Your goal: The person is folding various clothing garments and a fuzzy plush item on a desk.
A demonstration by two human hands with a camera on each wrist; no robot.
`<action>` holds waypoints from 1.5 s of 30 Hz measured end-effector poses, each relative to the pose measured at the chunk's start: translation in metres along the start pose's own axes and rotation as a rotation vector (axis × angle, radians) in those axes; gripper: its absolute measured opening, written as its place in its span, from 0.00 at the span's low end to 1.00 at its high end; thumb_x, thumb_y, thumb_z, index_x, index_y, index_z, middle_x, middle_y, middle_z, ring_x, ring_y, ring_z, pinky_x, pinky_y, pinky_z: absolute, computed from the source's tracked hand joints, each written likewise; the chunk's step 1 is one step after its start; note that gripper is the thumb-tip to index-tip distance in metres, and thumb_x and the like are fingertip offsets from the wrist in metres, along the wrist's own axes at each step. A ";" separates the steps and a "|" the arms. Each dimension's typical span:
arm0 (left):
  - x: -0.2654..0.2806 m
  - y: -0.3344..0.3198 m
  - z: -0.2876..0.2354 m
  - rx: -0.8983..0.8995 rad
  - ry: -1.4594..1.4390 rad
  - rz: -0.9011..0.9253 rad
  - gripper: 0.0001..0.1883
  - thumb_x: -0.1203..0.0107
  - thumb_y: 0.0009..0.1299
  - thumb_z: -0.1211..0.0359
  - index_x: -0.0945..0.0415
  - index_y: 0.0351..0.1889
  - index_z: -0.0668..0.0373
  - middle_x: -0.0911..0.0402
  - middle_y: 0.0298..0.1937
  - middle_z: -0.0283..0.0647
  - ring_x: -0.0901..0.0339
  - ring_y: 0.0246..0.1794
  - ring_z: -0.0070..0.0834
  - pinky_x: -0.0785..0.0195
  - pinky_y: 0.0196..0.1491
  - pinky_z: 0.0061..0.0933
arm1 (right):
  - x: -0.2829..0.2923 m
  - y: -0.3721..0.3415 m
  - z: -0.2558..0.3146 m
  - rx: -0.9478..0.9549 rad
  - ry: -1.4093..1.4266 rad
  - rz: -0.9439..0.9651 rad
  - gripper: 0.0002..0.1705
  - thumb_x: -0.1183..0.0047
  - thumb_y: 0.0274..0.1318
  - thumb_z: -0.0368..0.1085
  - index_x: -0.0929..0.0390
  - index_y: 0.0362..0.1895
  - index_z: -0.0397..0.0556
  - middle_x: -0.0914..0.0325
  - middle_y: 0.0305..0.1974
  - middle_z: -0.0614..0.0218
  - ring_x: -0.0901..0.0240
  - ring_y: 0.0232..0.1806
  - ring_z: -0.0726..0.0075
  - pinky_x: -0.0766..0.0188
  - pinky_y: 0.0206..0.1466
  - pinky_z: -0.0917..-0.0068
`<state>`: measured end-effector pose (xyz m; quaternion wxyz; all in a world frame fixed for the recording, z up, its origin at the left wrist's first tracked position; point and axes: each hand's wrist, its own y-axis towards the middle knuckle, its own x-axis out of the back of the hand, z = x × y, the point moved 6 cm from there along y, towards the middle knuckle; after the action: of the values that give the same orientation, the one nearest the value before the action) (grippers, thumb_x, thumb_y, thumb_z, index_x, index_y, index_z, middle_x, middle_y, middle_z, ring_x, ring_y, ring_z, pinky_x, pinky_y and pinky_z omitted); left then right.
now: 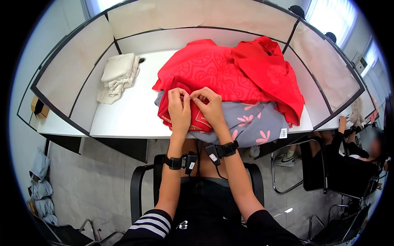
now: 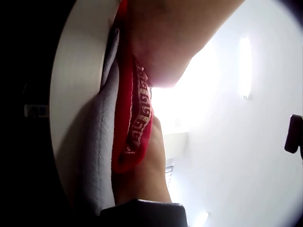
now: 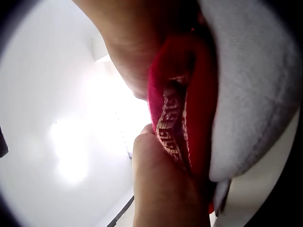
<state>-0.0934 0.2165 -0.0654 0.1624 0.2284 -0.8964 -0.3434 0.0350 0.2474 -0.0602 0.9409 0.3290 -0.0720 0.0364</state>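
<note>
In the head view a dark red cloth with a pale patterned edge (image 1: 202,118) lies bunched near the table's front edge, on a grey cloth with pink flowers (image 1: 262,123). The left hand (image 1: 179,108) and right hand (image 1: 210,107) meet over it, fingertips bent together and pinching at its upper part; what lies between them is too small to tell. Both wrist views show the red cloth's patterned border (image 2: 139,113) (image 3: 168,125) close up beside the hands, with the grey cloth (image 2: 97,142) (image 3: 251,94) under it; the fingertips are hidden there.
A large bright red cloth (image 1: 205,69) lies heaped behind the hands. Folded cream cloth (image 1: 118,74) sits at the left of the white table (image 1: 123,119). Partition panels (image 1: 160,41) enclose the table. A seated person (image 1: 357,164) and a chair (image 1: 314,164) are at the right.
</note>
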 end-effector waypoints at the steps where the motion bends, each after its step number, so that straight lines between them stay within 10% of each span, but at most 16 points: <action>1: 0.000 0.000 0.000 -0.002 0.000 -0.001 0.06 0.52 0.71 0.72 0.32 0.37 0.68 0.31 0.41 0.47 0.30 0.41 0.41 0.36 0.47 0.37 | 0.000 0.000 0.000 0.003 -0.008 -0.004 0.07 0.42 0.48 0.23 0.16 0.34 0.44 0.24 0.27 0.67 0.30 0.24 0.77 0.34 0.29 0.78; 40: -0.008 0.002 -0.002 0.097 0.169 0.042 0.10 0.48 0.70 0.70 0.26 0.49 0.59 0.29 0.42 0.44 0.25 0.42 0.39 0.30 0.45 0.38 | -0.002 0.001 -0.003 -0.023 0.050 0.014 0.19 0.40 0.48 0.23 0.25 0.47 0.46 0.21 0.27 0.67 0.30 0.26 0.80 0.32 0.32 0.80; 45: -0.005 0.000 -0.003 0.078 0.091 0.037 0.07 0.46 0.69 0.72 0.21 0.43 0.61 0.28 0.41 0.40 0.28 0.30 0.28 0.33 0.36 0.29 | 0.000 0.001 -0.003 -0.038 0.049 0.001 0.18 0.41 0.49 0.23 0.26 0.47 0.44 0.21 0.28 0.66 0.29 0.27 0.79 0.31 0.33 0.80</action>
<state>-0.0877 0.2179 -0.0642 0.2001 0.2334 -0.9048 -0.2946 0.0349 0.2497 -0.0621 0.9485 0.3099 -0.0500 0.0436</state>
